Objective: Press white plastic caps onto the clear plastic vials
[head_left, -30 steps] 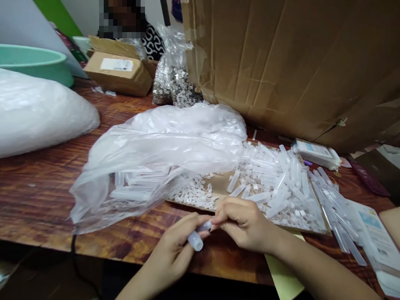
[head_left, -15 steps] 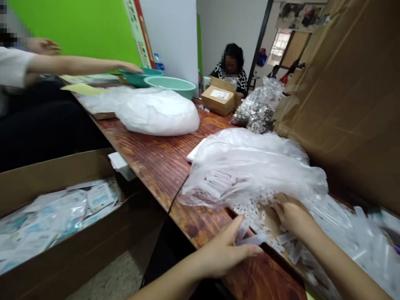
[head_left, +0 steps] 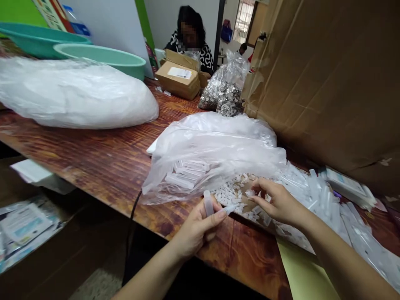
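Note:
My left hand (head_left: 200, 227) is closed round translucent plastic tubes; one tube (head_left: 208, 203) stands up from the fist and another (head_left: 230, 208) points right between thumb and finger. Just to its right, my right hand (head_left: 271, 200) pinches a small clear plastic piece (head_left: 250, 193) at its fingertips. Beneath both hands lies a shallow cardboard tray with many small white plastic pieces (head_left: 228, 196). Longer clear tubes (head_left: 318, 196) are heaped at the tray's right side. A clear plastic bag (head_left: 215, 146) behind the hands holds more tubes (head_left: 187, 173).
A full white plastic bag (head_left: 81, 93) and green basins (head_left: 103, 58) stand at the left. Farther back are a small carton (head_left: 178, 79), a bag of metal parts (head_left: 226, 93) and a seated person (head_left: 190, 37). A large cardboard box (head_left: 328, 83) walls the right.
My view has swung left-to-right and closer to the table. My right hand has lifted from the small pieces with one in its fingertips. My left hand still holds the tubes.

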A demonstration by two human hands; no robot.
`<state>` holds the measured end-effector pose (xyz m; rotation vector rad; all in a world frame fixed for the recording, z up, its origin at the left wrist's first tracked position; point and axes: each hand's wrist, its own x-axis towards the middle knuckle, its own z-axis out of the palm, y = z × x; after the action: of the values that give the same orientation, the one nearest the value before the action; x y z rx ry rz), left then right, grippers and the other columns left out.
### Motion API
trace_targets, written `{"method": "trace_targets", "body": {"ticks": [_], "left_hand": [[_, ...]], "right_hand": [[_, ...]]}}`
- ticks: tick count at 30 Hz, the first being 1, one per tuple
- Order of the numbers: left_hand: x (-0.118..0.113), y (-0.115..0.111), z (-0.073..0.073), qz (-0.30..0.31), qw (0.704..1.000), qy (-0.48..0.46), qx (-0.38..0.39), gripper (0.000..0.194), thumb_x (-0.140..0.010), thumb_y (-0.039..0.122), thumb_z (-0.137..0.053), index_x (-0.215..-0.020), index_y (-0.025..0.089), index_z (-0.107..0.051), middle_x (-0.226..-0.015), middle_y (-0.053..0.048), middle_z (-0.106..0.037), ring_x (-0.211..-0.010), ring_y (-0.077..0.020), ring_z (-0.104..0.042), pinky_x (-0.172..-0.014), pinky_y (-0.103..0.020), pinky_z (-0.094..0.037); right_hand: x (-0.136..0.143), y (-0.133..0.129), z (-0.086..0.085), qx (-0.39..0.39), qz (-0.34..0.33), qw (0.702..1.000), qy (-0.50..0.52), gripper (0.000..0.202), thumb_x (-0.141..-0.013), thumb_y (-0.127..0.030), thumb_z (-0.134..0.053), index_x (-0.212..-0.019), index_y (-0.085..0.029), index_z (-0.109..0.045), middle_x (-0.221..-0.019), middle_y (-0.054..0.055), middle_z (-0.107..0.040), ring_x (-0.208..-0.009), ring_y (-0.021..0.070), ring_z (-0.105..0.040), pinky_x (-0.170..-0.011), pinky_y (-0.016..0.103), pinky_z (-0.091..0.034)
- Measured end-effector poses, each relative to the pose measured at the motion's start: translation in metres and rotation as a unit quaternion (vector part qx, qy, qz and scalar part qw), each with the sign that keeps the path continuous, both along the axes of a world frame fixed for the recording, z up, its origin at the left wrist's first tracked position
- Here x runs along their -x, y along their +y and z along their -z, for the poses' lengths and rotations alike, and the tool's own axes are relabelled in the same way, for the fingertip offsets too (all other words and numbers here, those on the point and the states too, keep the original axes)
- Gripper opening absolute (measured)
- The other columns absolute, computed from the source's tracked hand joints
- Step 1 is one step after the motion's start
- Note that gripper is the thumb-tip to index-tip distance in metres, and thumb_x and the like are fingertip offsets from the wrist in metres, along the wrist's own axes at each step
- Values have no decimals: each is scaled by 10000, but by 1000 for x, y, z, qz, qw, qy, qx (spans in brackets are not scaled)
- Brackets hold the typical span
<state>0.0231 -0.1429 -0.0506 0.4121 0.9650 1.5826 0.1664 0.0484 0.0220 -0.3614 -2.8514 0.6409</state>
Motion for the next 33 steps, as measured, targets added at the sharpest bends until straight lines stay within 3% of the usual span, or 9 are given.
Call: {"method": "trace_targets", "body": {"ticks": [3,6,12,14,18,21,30,33], "left_hand": [[0,0,-6,-19,1000,-11,4,594,-607,511,-919,-775,212,-434,-516,125,-349,-410,-10,-195,-360,-122,-141],[1,1,-9,-27,1000,-10,8,586,-593,485,-932,-769,206,-448,-536,115,-370,-416,-8,-206,-355,-113,-146],[-4,5,-8,-47,998,14,25,605,-575,486,-945,-773,208,-445,-516,119,-388,-403,-7,-235,-357,-112,-187],[-5,7,-7,-50,998,31,27,599,-596,511,-932,-778,207,-448,-494,127,-376,-382,-3,-232,-357,-113,-186],[-6,8,-5,-36,999,37,14,589,-609,518,-926,-773,202,-455,-502,122,-392,-379,-1,-249,-358,-117,-192],[-5,5,-6,-31,999,36,3,566,-619,496,-925,-773,199,-469,-535,109,-425,-388,-3,-264,-360,-123,-197],[-4,2,-6,-2,998,64,-29,465,-700,440,-882,-770,193,-495,-549,96,-420,-399,-17,-261,-384,-168,-159],[-3,1,-5,-7,995,90,-52,413,-714,393,-873,-758,181,-521,-625,52,-515,-463,-42,-372,-430,-193,-230]], "right_hand": [[-11,-12,-6,38,-73,991,106,57,-954,-225,-619,-1010,-218,-615,-895,34,-699,-746,138,-643,-685,255,-521],[-11,-17,-1,21,-92,984,148,104,-963,-190,-615,-1064,-214,-628,-948,53,-709,-849,156,-663,-763,277,-538],[-5,-5,20,-103,17,994,34,213,-931,-78,-503,-1035,-151,-674,-965,120,-704,-885,251,-670,-771,397,-549],[-7,-3,20,-73,31,996,28,213,-918,-84,-528,-1032,-163,-689,-963,107,-704,-867,239,-673,-765,382,-548],[-15,-9,8,79,29,991,106,140,-935,-206,-628,-1051,-227,-703,-1001,52,-717,-896,185,-683,-796,317,-540],[-18,-17,4,143,13,982,124,119,-924,-235,-674,-1039,-226,-707,-993,38,-726,-897,167,-684,-811,299,-534],[-11,-30,14,171,-72,973,140,119,-920,-194,-693,-1037,-200,-712,-915,31,-730,-800,142,-671,-751,275,-541],[-9,-36,16,175,-90,971,139,114,-932,-193,-677,-1043,-201,-707,-944,39,-740,-855,148,-682,-791,278,-536]]}}
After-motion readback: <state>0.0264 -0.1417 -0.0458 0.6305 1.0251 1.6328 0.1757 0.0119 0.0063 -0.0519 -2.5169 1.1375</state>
